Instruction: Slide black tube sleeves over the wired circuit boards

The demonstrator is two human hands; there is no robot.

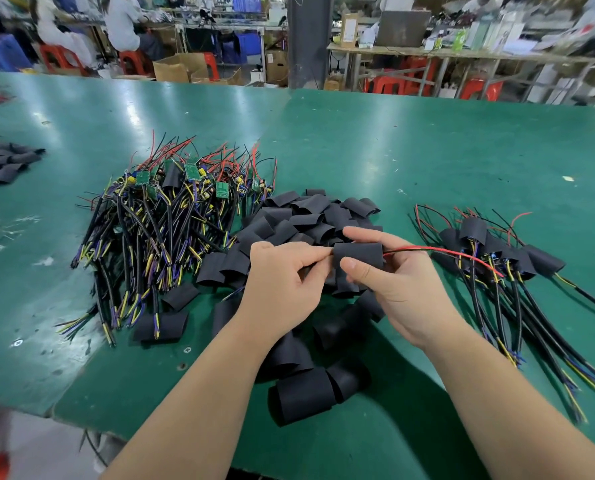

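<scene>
My right hand (389, 282) pinches a black tube sleeve (358, 255) between thumb and fingers, above the middle of the table. A red and a black wire (438, 251) stick out of the sleeve's right end; the board inside is hidden. My left hand (282, 282) pinches the sleeve's left end, where whatever it holds is covered by its fingers. A heap of loose black sleeves (303, 220) lies just beyond and below my hands. Bare wired circuit boards (171, 206) are piled to the left. Sleeved boards (493, 251) lie to the right.
The green table (410, 150) stretches far ahead. More black sleeves (5, 164) sit at the far left edge. The table's near edge (81, 424) is close to my left forearm. People sit at benches with red stools and cardboard boxes in the background.
</scene>
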